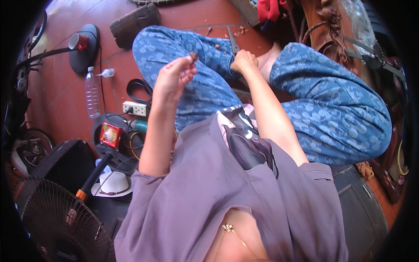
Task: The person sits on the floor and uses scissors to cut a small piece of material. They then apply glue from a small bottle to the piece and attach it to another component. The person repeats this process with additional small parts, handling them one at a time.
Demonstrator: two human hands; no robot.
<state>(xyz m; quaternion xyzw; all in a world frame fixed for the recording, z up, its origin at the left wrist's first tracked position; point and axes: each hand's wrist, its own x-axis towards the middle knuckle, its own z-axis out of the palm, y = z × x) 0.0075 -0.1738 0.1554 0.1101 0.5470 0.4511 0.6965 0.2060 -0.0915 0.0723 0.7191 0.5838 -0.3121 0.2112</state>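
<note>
My left hand (173, 77) is raised over my left thigh, palm partly up. Its thumb and fingertips pinch a small dark brown piece (194, 56), too small to name. Beyond my bare foot, my right hand (245, 61) is closed round a pointed grey metal tool (234, 42). The tapered end points away from me; the fist hides the rest, so its kind is unclear. A small brown bit (217, 46) lies by my trouser leg, and light crumbs (241, 31) are scattered on the tiles past the tool.
A dark wooden block (134, 22) lies at the far left. Carved brown wood (325, 32) stands at the far right. On my left are a plastic bottle (92, 94), a power strip (135, 108) with cords, a white hat (112, 183) and a fan (61, 222).
</note>
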